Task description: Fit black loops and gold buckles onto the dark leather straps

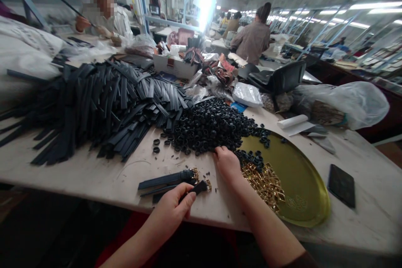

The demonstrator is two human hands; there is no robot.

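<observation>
My left hand [179,203] pinches a short black strap [200,187] between thumb and fingers, near the table's front edge. A gold buckle [208,184] is fitted at the strap's far end. Beside that hand lie several more black straps with gold buckles [169,179]. My right hand [226,162] reaches to the near edge of a heap of small black loops [210,127], its fingers curled against them; what the fingertips hold is hidden. To the right of that forearm, loose gold buckles [265,184] and some loops lie on a gold oval tray [303,176].
A big pile of black strips [103,100] covers the table's left side. At right lie a phone [341,185], a white roll [293,121] and a plastic bag [361,102]. A carton [172,66] and scraps stand behind. A co-worker [106,16] handles something at far left.
</observation>
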